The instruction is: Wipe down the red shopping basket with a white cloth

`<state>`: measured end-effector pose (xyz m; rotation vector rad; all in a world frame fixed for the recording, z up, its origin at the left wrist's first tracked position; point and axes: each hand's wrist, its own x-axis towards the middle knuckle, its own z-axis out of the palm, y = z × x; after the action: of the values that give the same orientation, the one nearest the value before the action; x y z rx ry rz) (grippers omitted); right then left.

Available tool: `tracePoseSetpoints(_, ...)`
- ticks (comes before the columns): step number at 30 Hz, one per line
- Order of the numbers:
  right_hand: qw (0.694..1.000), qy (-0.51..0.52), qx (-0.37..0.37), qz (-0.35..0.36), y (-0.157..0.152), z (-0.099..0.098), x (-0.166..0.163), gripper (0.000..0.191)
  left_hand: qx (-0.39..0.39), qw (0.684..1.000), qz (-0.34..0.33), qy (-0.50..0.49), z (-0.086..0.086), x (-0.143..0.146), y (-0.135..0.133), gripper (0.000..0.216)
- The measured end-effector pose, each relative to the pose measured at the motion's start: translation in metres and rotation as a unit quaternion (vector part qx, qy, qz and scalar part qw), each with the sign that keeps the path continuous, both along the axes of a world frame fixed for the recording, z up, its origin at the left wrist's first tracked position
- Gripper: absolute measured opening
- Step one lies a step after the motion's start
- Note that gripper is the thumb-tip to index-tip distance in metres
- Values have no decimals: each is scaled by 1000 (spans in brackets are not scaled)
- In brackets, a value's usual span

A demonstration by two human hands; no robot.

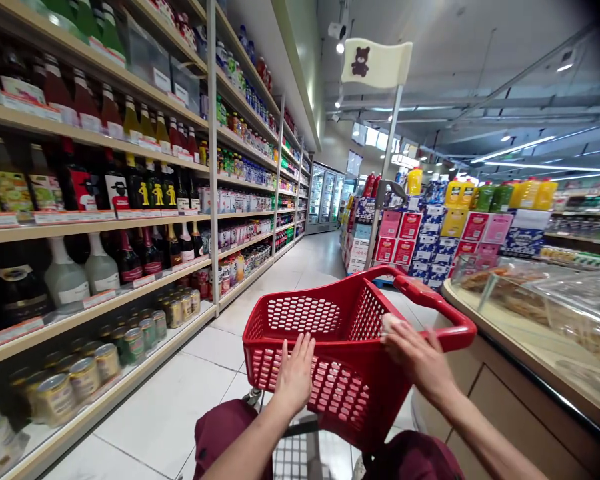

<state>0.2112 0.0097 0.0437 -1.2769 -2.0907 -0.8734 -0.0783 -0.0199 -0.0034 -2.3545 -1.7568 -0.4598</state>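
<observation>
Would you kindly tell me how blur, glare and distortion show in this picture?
Head view: the right hand looks smeared, the left hand sharper; glare spots the clear covers at right; wide-angle distortion seems to stretch the shelves at left; upper right corner dark.

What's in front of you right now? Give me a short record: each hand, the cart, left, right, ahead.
left hand: fingers extended, at the near side wall of the red cart
right hand: at the basket's side, below the handle; pale patch at its fingertips, too blurred to name
cart: basket with perforated walls, handle toward the right of the picture
left: shelves of bottles and cans
right: counter with clear covers
ahead: stacked boxes
</observation>
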Motion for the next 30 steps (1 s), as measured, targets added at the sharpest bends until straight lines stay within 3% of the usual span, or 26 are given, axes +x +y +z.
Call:
tracePoseSetpoints(2, 997, 28, 48, -56, -3, 8, 51, 34, -4, 1000, 12, -3, 3, 0, -2, 69)
tracePoseSetpoints(4, 990, 59, 80, -95, -2, 10, 66, 34, -17, 1000, 16, -5, 6, 3, -3, 69)
tracePoseSetpoints(6, 992, 59, 70, -83, 0, 5, 43, 34, -35, 999, 13, -4, 10, 5, -4, 70)
tracePoseSetpoints(10, 1000, 2, 11, 9, 6, -1, -11, 39, -30, 999, 23, 7, 12, 5, -2, 73)
tracePoseSetpoints(12, 1000, 7, 22, -4, 7, 3, 3, 36, -19, 999, 21, 14, 10, 4, -1, 74)
tracePoseSetpoints(16, 986, 74, 92, -116, 7, 15, 59, 37, -18, 999, 28, 14, 7, 6, 1, 73)
tracePoseSetpoints(18, 986, 72, 88, -118, 8, 12, 54, 36, -21, 999, 34, 10, 7, 7, 0, 73)
tracePoseSetpoints(21, 998, -1, 45, -39, 8, 0, 21, 38, -25, 999, 25, 16, 9, 5, 0, 71)
tracePoseSetpoints(23, 999, -34, 36, -14, 8, -1, 17, 42, -25, 999, 20, 25, 9, 3, -1, 69)
tracePoseSetpoints(28, 985, 61, 73, -145, 8, 14, 57, 37, -31, 999, 35, 27, 14, 10, -1, 68)
tracePoseSetpoints(30, 989, 58, 61, -124, 6, 12, 44, 38, -46, 998, 42, 28, 20, 14, -3, 69)
